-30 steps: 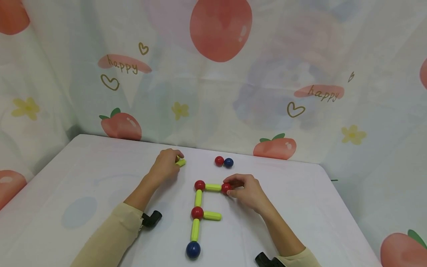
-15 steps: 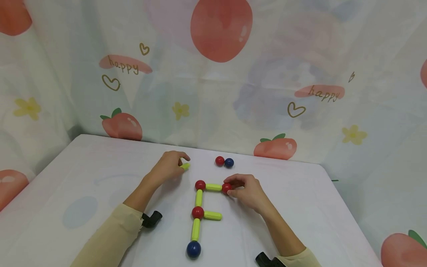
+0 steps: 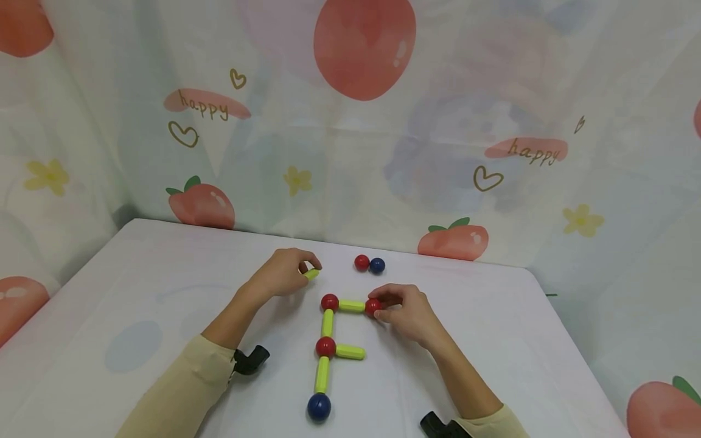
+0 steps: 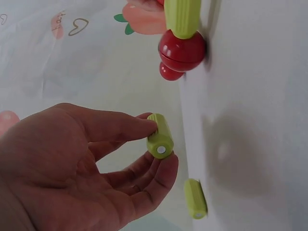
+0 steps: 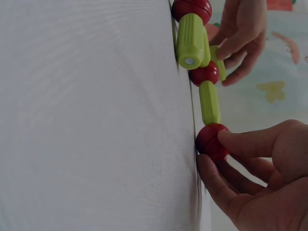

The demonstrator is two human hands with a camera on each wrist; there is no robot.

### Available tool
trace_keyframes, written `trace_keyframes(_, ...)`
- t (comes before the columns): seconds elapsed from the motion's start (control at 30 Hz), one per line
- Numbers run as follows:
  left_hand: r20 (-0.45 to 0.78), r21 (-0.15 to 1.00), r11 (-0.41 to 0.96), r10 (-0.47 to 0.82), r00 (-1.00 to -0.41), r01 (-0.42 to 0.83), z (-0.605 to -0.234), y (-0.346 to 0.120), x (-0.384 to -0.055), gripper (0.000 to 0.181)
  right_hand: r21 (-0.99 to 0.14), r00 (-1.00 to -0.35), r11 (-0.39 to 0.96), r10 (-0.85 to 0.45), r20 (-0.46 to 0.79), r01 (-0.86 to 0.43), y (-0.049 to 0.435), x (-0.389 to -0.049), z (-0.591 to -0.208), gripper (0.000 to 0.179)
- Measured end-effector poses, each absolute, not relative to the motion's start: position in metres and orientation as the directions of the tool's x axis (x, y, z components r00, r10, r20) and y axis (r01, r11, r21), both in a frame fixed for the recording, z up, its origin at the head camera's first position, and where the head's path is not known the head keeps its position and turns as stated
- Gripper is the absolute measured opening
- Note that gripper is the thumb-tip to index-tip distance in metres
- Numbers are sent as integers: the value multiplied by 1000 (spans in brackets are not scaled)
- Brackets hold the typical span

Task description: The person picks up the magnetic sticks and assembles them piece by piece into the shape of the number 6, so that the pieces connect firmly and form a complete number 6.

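My left hand [image 3: 285,272] pinches a yellow-green magnetic rod [image 4: 160,136] between thumb and fingertips, raised over the table left of the joined shape; a pale round magnet shows in its end. My right hand [image 3: 406,310] grips a red ball [image 5: 211,141] at the right end of the top rod [image 3: 352,306]. That rod runs to a red corner ball [image 3: 330,302], from which another rod [image 3: 327,323] leads down to a middle red ball [image 3: 325,347]. From there one rod [image 3: 350,351] points right, and a lower rod [image 3: 322,375] reaches a blue ball [image 3: 319,407].
Beyond the shape, a loose red ball [image 3: 362,263] and blue ball [image 3: 377,266] sit side by side near the back of the white table [image 3: 181,261]. Another yellow-green rod [image 4: 196,198] lies on the table in the left wrist view. A printed curtain [image 3: 350,152] hangs behind.
My left hand has moved a little to the right with the rod, tilting it. The right hand stays on the red ball, and the joined shape has not changed.
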State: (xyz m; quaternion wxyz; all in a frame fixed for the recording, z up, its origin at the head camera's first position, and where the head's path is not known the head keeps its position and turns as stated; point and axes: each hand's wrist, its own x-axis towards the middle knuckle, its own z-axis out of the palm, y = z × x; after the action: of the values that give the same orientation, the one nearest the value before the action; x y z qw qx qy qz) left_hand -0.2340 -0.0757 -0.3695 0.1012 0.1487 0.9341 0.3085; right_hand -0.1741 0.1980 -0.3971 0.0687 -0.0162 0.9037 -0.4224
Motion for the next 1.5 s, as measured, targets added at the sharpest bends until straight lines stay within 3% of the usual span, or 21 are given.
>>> trace_keyframes(0.57,-110,614,716,494,-862,332,-357,-58,-216,31,-769,-990,638,-87,-113,32,198,-174,-396,28)
trace_keyframes(1.03,-145,654,608,685,-714,451,-348,-49,-199,29,-772,-990,635,-92,-111,27,198,-174,-397,26)
trace_keyframes(1.5,-168,665,545,776,-609,511,-346,-41,-186,29,-770,-989,637,-101,-108,19,200,-175,-397,27)
